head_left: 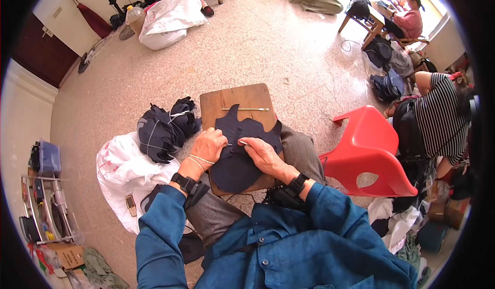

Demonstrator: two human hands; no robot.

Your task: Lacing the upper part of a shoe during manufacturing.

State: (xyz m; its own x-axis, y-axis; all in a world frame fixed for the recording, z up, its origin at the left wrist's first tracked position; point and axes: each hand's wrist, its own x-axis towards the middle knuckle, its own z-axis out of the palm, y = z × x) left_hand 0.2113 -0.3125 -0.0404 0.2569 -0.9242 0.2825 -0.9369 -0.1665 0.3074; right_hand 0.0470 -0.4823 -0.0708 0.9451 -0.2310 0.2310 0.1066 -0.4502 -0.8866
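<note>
So the dark cloth point(237, 165) is lying on the wooden board point(210, 103), and it looks like fiddly fingertip work mid-piece. Left hand point(208, 145): fingers curled in, nearly closed, on the cloth. Right hand point(263, 155): half curled, thumb and finger close together. Can't tell what either actually grips, too tiny. I'd say the next move calls for a steady cloth. Needle-like tool point(245, 109) sits toward the board's far edge.

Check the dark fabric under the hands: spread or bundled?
Spread: the dark fabric lies mostly flat over the wooden board, its notched upper outline visible. Cannot tell about hidden folds.
</note>
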